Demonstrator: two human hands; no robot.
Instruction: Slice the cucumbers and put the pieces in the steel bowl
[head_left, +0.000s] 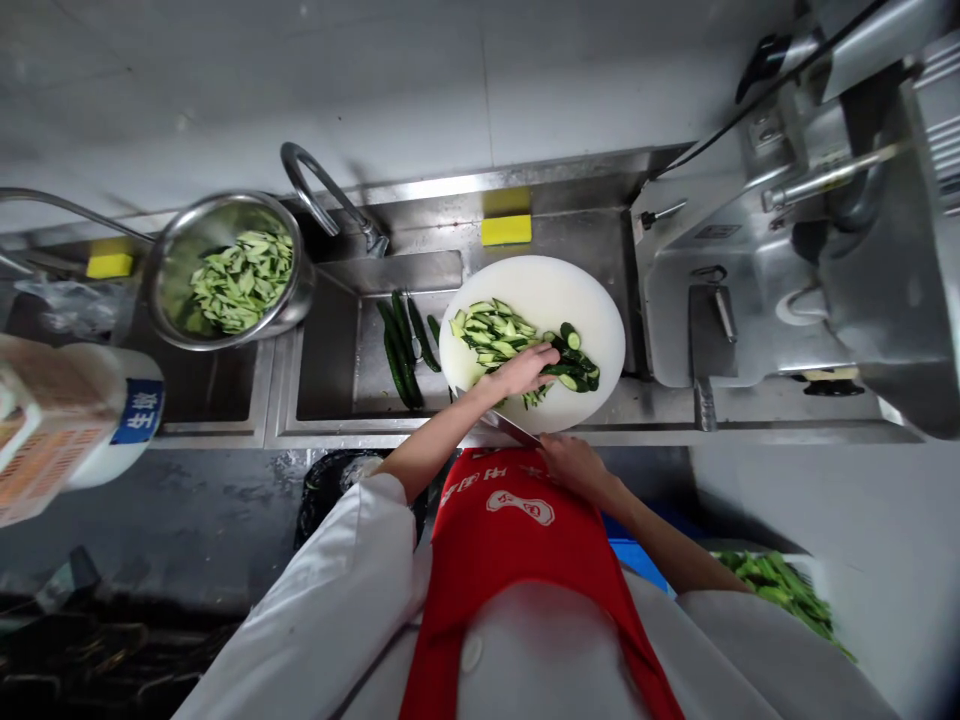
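A round white cutting board (pixel 536 285) lies across the sink edge with cucumber on it. Pale green cucumber slices (pixel 491 330) are heaped on its left, and dark-skinned cucumber pieces (pixel 581 372) lie to the right. My left hand (pixel 525 370) reaches over the board, its fingers curled against the dark pieces at their left side. At the board's near edge, my right hand (pixel 574 462) is closed around the handle of a kitchen knife (pixel 511 428). The blade points left and passes below my left forearm. The handle is mostly hidden in my fingers.
Whole cucumbers (pixel 401 345) lie in the sink left of the board. A steel bowl (pixel 157 290) of cucumber slices stands farther left, beside a curved faucet (pixel 322 195). Behind the board sits a yellow sponge (pixel 506 231). A cleaver (pixel 712 335) lies at the right.
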